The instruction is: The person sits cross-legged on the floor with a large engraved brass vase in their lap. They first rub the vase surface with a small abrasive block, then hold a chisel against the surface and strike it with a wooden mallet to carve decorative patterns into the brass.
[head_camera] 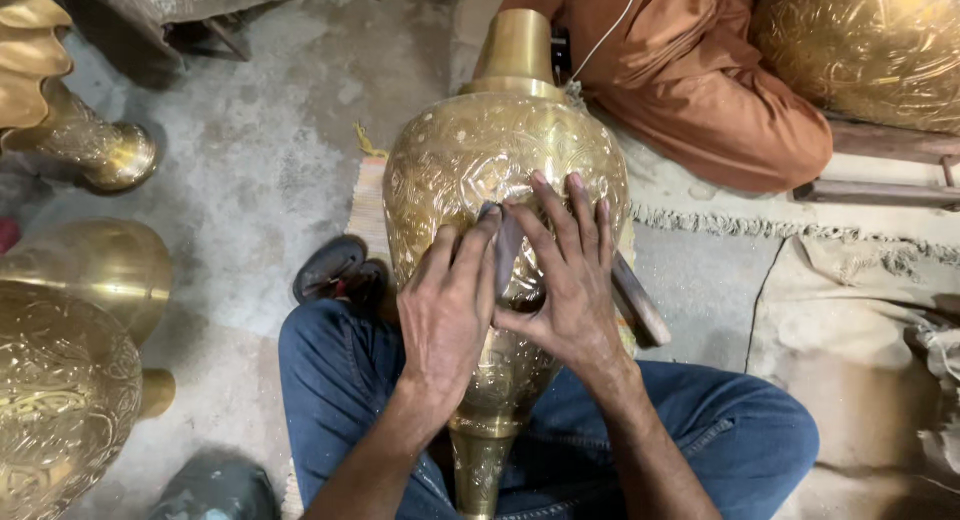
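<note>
A large engraved brass vase (pixel 470 160) lies across my lap, its smooth neck pointing away from me and its foot toward me. Both hands press on its belly. My left hand (pixel 445 305) and my right hand (pixel 570 270) together pinch a small dark grey strip (pixel 505 250), a piece of abrasive sheet or a tool, flat against the engraved surface. My legs in blue jeans (pixel 720 430) are folded under the vase.
Other brass vessels stand at the left (pixel 70 380), the upper left (pixel 90 145) and the top right (pixel 870 50). A person in an orange garment (pixel 700 80) sits across from me. A wooden handle (pixel 640 300) pokes out beside the vase. Cloth mats (pixel 860 310) cover the concrete floor.
</note>
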{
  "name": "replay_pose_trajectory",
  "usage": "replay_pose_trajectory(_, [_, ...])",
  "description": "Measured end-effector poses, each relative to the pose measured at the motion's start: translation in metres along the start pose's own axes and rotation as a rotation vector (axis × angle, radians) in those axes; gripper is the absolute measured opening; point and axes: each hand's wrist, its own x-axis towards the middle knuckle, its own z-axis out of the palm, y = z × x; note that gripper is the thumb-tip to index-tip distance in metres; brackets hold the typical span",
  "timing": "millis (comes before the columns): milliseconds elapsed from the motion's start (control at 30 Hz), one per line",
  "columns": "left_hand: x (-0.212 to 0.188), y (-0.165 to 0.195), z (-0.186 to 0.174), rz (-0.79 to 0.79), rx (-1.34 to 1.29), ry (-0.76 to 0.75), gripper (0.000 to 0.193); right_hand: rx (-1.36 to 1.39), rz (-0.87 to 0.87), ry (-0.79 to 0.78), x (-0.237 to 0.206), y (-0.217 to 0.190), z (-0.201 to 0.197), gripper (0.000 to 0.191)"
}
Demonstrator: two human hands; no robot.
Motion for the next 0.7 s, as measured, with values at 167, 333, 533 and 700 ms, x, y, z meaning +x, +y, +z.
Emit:
replay_pose_trajectory(167, [-0.003,0.009,-0.008,-0.032,0.030,-0.038,0.033,-0.031,0.006,0.009,0.007,0.008,-0.009,0.111])
replay_pose_trajectory(333, [0.019,0.015,-0.011,0.033,0.041,0.025,0.030,-0.022,-0.002,-0.001,0.012,0.001,-0.015,0.111])
replay_pose_trajectory(533, [0.013,0.028,-0.029,0.025,0.027,0.029,0.035,-0.026,-0.004,0.010,0.018,-0.002,-0.031,0.107])
replay_pose_trajectory(700, [0.026,0.029,-0.028,0.057,0.015,0.053,0.031,-0.015,-0.011,0.013,0.024,-0.010,-0.035,0.107])
